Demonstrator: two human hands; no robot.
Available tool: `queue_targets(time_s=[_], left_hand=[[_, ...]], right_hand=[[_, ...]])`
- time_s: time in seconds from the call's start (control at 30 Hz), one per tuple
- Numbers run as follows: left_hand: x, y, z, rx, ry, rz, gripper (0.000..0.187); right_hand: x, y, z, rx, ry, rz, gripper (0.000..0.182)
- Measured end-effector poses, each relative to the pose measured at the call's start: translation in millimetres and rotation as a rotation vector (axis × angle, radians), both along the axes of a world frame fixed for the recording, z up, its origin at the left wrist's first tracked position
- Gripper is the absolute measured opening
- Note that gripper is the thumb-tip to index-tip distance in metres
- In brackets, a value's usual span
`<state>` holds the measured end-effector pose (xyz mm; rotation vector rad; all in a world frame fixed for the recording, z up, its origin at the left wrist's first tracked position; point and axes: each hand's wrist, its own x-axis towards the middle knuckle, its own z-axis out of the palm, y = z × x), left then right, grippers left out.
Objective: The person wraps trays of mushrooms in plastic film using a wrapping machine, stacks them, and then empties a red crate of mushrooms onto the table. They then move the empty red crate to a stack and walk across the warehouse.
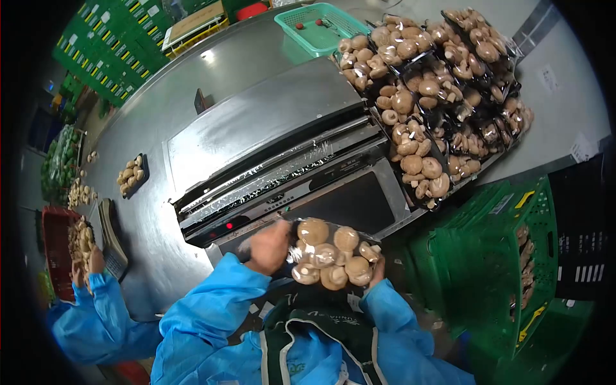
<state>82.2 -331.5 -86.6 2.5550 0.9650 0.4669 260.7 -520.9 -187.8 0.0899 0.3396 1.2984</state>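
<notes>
A black tray of brown mushrooms (333, 255), covered in clear shiny film, is held in front of my body, just before the wrapping machine (276, 186). My left hand (268, 247) grips its left end, slightly blurred, with the fingers closed. Around the right end is my right hand (378, 272), partly hidden behind the pack. The machine has a film roll along its length, a lit red light and a dark flat plate (350, 208) near the pack.
Wrapped mushroom trays (436, 96) are piled at the right. Green crates (487, 256) stand below them. A mint basket (321, 29) sits at the back. At left, a co-worker's hands (90, 266) are over mushrooms by a red crate (58, 250); a small mushroom tray (132, 174) lies nearby.
</notes>
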Motion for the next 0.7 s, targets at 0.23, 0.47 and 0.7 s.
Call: queue_targets(time_s=[0.23, 0.47, 0.7], left_hand=[[-17, -71, 9, -1.769, -0.909, 0.09, 0.024], [-43, -73, 138, -1.901, -0.641, -0.706, 0.045], [-68, -79, 131, -2.369, -0.545, -0.399, 0.046]], right_hand=[[-40, -54, 55, -0.009, -0.156, 0.75, 0.038], [-30, -29, 195, 0.05, -0.806, 0.416, 0.012], [-29, 61, 308, 0.709, -1.927, 0.724, 0.066]])
